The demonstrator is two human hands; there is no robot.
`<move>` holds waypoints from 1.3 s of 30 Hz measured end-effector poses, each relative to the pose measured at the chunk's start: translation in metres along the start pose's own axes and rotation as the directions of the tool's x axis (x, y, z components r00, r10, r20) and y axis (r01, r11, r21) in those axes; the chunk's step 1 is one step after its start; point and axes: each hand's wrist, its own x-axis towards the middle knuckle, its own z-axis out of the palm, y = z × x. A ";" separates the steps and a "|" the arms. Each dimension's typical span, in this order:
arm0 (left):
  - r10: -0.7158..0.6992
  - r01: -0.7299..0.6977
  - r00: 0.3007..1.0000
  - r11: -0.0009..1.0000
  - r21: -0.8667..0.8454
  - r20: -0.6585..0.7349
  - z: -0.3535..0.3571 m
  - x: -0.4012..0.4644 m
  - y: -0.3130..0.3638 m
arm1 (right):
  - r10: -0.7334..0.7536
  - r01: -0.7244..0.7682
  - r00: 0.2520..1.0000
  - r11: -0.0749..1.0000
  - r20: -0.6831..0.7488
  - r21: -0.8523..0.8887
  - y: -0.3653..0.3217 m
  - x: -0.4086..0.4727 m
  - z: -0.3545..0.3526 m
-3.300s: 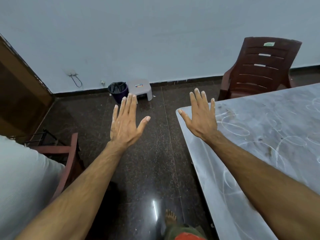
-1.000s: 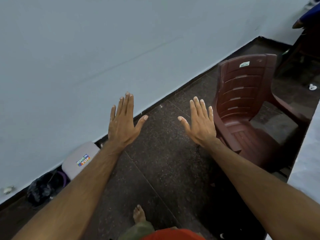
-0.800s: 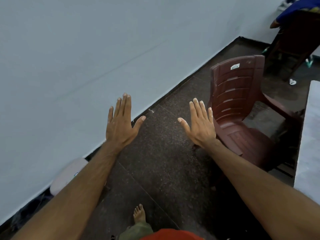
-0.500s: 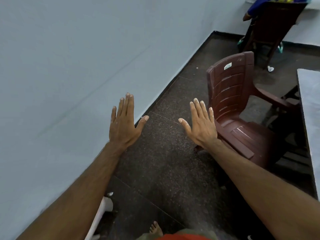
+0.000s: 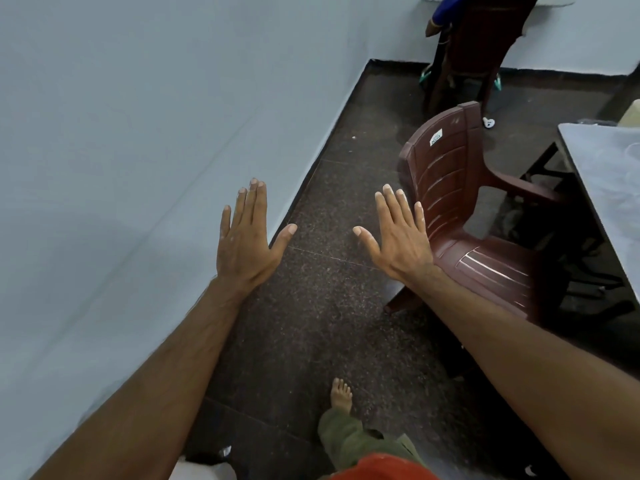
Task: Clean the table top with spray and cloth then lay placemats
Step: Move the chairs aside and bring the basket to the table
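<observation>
My left hand (image 5: 244, 240) and my right hand (image 5: 398, 242) are stretched out in front of me with flat, straight fingers, palms down, holding nothing. They hover over the dark speckled floor. The grey table top (image 5: 609, 181), marked with pale ring stains, shows only as a strip at the right edge, well to the right of my right hand. No spray bottle, cloth or placemat is in view.
A maroon plastic chair (image 5: 460, 216) stands just right of my right hand, next to the table. A second dark chair (image 5: 481, 43) with a person seated is at the far wall. The pale wall (image 5: 138, 133) runs along my left. My bare foot (image 5: 341, 393) is below.
The view has swung away from the table and along the wall; the stool and bin have left the view. Both hands stay outstretched and flat as before.
</observation>
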 end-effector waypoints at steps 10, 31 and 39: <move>0.088 -0.088 0.996 0.996 -0.023 0.031 0.033 0.135 -0.024 | 0.099 -0.096 0.994 0.994 -0.054 0.059 0.010 0.122 0.012; 0.471 -0.445 0.872 0.876 -0.185 0.135 0.147 0.385 -0.014 | 0.468 -0.472 0.868 0.881 -0.164 0.017 0.061 0.269 0.043; 0.641 -0.592 0.750 0.760 -0.268 0.161 0.172 0.466 -0.015 | 0.649 -0.660 0.734 0.751 -0.201 0.014 0.055 0.305 0.054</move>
